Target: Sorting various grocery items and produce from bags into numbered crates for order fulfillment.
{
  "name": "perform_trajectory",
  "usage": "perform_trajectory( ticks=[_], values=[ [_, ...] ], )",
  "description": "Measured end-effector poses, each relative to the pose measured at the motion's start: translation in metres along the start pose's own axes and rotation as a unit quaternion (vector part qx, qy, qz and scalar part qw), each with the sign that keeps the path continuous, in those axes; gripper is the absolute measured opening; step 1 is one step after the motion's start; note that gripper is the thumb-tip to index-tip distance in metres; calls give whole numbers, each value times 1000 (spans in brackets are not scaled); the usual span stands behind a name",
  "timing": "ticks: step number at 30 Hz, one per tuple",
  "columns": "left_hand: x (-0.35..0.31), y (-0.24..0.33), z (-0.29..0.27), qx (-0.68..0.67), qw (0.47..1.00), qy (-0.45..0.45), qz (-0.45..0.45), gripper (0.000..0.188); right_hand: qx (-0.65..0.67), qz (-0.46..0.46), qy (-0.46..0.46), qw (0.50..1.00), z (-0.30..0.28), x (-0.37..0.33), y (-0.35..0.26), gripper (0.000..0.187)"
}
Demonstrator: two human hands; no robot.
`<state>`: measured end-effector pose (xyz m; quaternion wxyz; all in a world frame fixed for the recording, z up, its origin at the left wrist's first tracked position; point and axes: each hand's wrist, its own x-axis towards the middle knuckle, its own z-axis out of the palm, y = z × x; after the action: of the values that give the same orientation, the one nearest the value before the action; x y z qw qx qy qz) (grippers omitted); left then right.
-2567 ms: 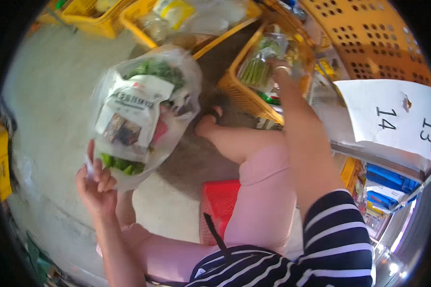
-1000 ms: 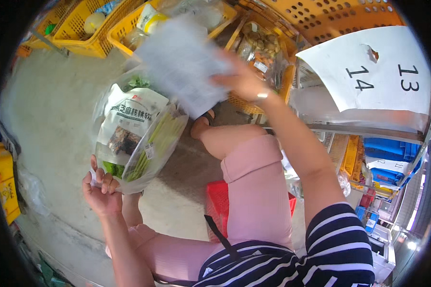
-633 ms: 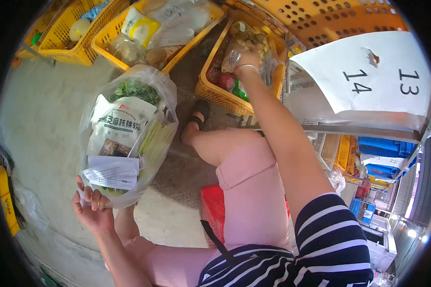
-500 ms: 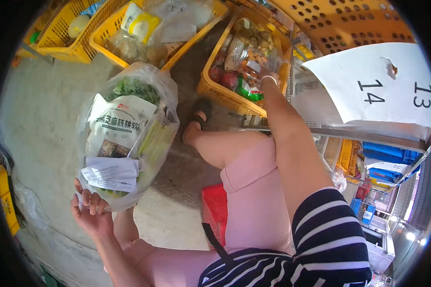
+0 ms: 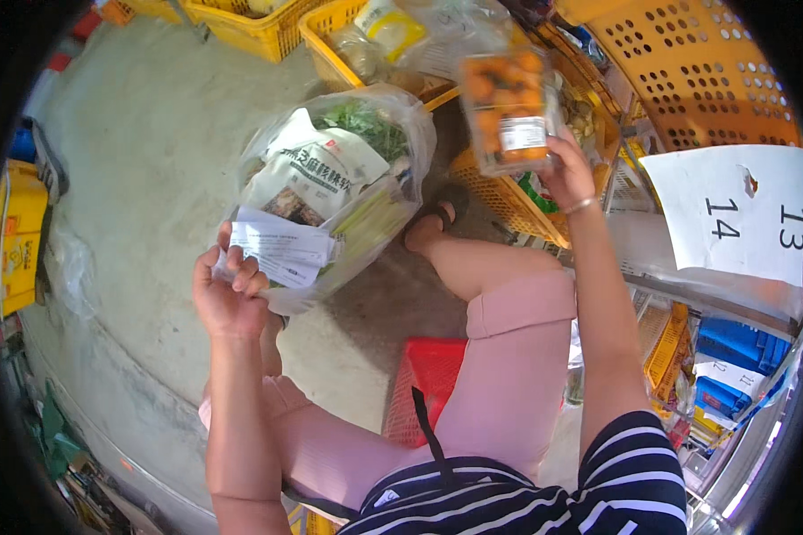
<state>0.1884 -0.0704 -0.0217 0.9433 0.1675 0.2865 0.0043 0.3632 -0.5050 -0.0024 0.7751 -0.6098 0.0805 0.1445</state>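
Observation:
My left hand (image 5: 230,290) has its fingers curled round the near edge of a clear plastic bag (image 5: 421,125). Inside the bag are a white printed pouch (image 5: 299,156), leafy greens (image 5: 363,118) and pale green stalks (image 5: 370,216). White paper slips (image 5: 277,242) lie over the near end, close to my fingers. My right hand (image 5: 569,171) grips the lower right corner of a clear plastic box of small orange fruit (image 5: 498,98), raised above a yellow crate (image 5: 501,194). A white label (image 5: 523,134) is on the box.
More yellow crates (image 5: 245,28) stand along the far side. A red basket (image 5: 408,392) is on the floor by my legs. At right, a metal rack holds a white numbered sheet (image 5: 732,209) and blue bins (image 5: 739,346). A yellow container (image 5: 20,236) stands far left.
My right hand has lifted the box of orange fruit out of the yellow crate. My left hand still holds the bag, and both now appear further right and higher in view.

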Motion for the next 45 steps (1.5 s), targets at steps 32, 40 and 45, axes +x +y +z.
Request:
perform_trajectory(
  ticks=[32,40,45],
  values=[
    [34,-78,-16,543,838,-35,31,31,-150,62,-333,929,192,-55,129,40],
    [29,-103,-26,539,840,-65,13,14,-586,-242,-391,668,229,-45,125,42],
    [-7,-87,-16,422,891,-116,-121,14,-638,-249,-439,582,223,-53,98,38]
  ],
)
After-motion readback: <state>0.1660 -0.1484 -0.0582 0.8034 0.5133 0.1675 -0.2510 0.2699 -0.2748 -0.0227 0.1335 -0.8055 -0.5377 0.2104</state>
